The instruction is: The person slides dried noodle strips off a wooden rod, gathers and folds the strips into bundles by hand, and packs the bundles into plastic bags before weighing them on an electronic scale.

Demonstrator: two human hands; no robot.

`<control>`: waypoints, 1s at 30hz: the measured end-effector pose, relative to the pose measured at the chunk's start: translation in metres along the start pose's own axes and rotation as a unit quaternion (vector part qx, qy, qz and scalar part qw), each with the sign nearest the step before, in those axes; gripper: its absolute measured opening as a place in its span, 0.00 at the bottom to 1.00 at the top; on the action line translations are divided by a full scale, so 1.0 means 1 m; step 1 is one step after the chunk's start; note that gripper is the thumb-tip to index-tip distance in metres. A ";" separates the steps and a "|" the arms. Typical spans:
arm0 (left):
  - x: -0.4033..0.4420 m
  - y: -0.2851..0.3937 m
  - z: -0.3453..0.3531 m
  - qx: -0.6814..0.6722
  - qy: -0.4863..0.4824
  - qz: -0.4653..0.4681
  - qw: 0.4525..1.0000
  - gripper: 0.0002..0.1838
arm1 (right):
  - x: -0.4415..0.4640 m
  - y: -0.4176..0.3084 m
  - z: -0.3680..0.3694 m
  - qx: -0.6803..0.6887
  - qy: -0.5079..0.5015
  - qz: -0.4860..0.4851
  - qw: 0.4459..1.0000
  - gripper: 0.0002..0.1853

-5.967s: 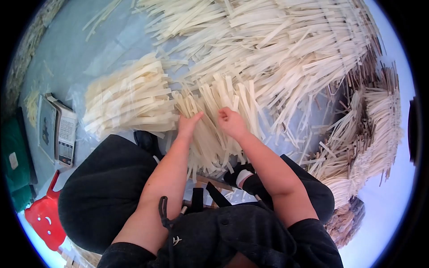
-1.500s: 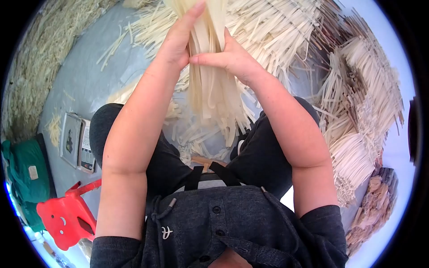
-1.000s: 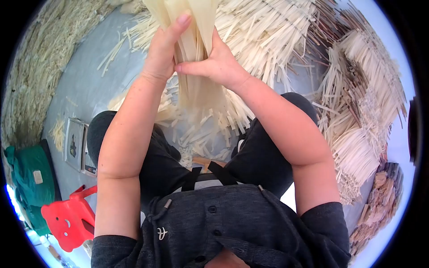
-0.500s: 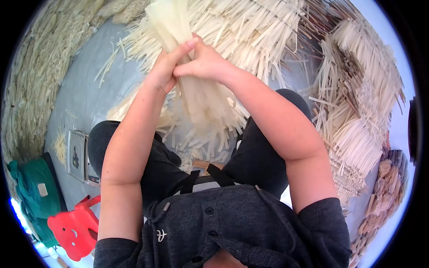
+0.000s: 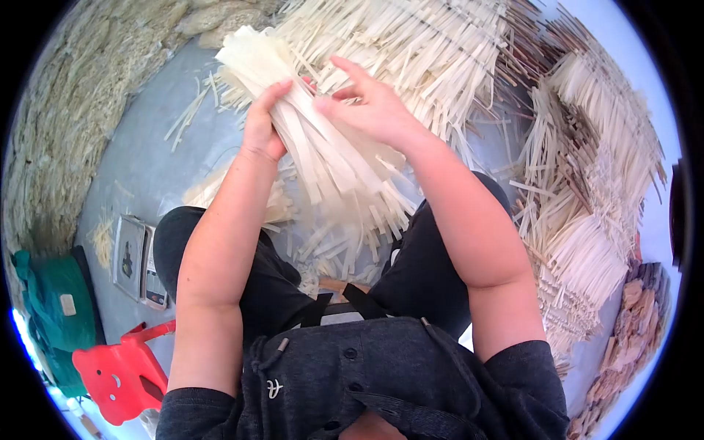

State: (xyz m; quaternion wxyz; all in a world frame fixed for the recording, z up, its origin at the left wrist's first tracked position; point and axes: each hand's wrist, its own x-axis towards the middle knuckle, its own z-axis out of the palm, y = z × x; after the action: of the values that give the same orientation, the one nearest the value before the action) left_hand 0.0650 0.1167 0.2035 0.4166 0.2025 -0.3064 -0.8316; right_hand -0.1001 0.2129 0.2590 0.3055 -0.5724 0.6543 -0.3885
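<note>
A bundle of pale, flat, dried strips [image 5: 312,143] slants across the upper middle of the view, its tips fanned out at both ends. My left hand [image 5: 264,123] grips it around the middle, thumb on top; the fingers underneath are largely hidden. Close to the bundle's right side is my right hand [image 5: 375,110], with its fingers apart and its index finger stretched out. The right thumb lies at the strips' edge; whether it touches them I cannot tell. Below the bundle, more loose strips [image 5: 341,246] are scattered on the floor between my knees.
Large heaps of similar strips [image 5: 411,59] lie ahead and at the right [image 5: 579,242]. A stacked pale wall of material [image 5: 59,125] curves along the left. Near my left knee sits a flat scale-like device [image 5: 136,257], with a red stool [image 5: 121,374] and green bag [image 5: 62,315] behind.
The right hand has released the bundle and moved right, its fingers spreading. The bundle's top has come down and tilted left, still in the left hand, and its strips are fanned wider.
</note>
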 end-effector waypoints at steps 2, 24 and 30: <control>0.004 0.008 -0.002 -0.011 0.052 0.030 0.998 0.24 | 0.002 0.007 -0.009 0.062 0.050 -0.040 0.996 0.28; 0.000 0.010 0.015 0.107 0.200 0.333 0.915 0.30 | 0.000 0.041 0.012 -0.131 0.026 -0.004 0.991 0.09; -0.010 0.007 0.032 0.164 0.138 0.343 0.915 0.38 | 0.006 0.035 -0.009 -0.185 0.056 0.047 0.980 0.09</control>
State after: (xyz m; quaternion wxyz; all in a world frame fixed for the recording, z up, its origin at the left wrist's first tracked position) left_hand 0.0555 0.1327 0.2323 0.6751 0.2631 -0.4291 -0.5394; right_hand -0.1268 0.2100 0.2339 0.1749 -0.5646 0.7573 -0.2776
